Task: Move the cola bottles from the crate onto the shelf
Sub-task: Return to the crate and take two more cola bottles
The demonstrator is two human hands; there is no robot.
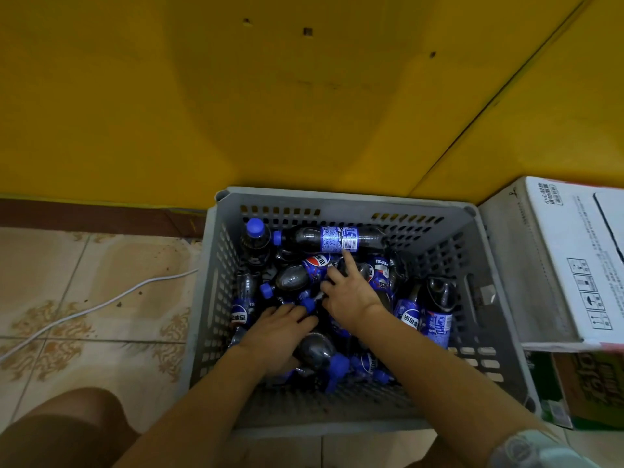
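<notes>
Cola bottles [324,298] with blue caps and blue labels are seen heaped in a grey perforated plastic crate [499,265] on a tiled floor [84,282], and both hands are plunged among them. The left hand [280,336] is laid palm down on the pile near the crate's middle, fingers curled over a dark bottle; whether that bottle is truly gripped cannot be told. The right hand [351,292] is spread over the bottles just beyond it, its forefinger stretched out to touch the label of one bottle [332,238] lying crosswise along the far wall. Another bottle [255,238] is stood upright in the far left corner. A wristwatch [526,447] is worn on the right wrist. A white cable [101,304] is trailed across the floor to the left, a white carton [574,265] is set against the crate's right side, and a yellow wall [304,96] is seen behind.
</notes>
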